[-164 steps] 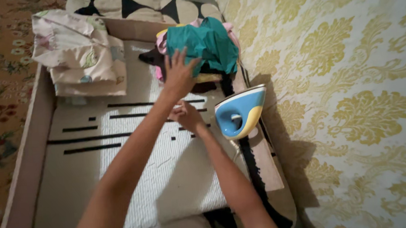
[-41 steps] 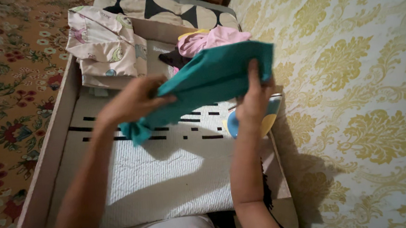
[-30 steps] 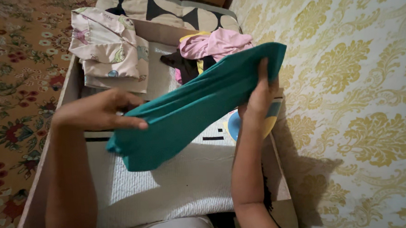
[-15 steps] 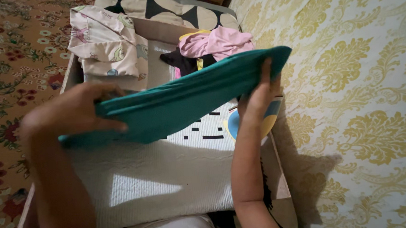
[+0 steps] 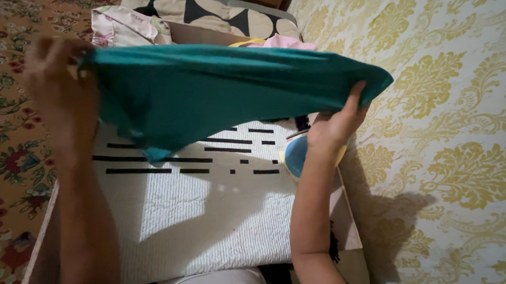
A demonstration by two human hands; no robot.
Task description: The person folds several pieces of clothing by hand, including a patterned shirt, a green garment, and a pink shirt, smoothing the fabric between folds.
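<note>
A teal garment [image 5: 215, 91] is stretched out in the air above the white ribbed ironing cloth [image 5: 210, 209]. My left hand [image 5: 59, 83] grips its left end, raised high at the upper left. My right hand [image 5: 337, 125] pinches its right end near the wall. The cloth hangs in a sagging fold between my hands. A blue and yellow iron [image 5: 296, 156] stands on the board's right side, mostly hidden behind my right wrist.
Behind the garment lie a pink garment [image 5: 285, 40], a folded patterned cloth [image 5: 126, 30] and a black and cream cushion [image 5: 222, 15]. A yellow patterned wall [image 5: 450, 118] rises at right. A floral carpet [image 5: 2, 163] lies at left.
My left hand has risen and moved left, pulling the teal garment wider and higher. It now covers the pile of clothes behind. My right hand has shifted slightly right.
</note>
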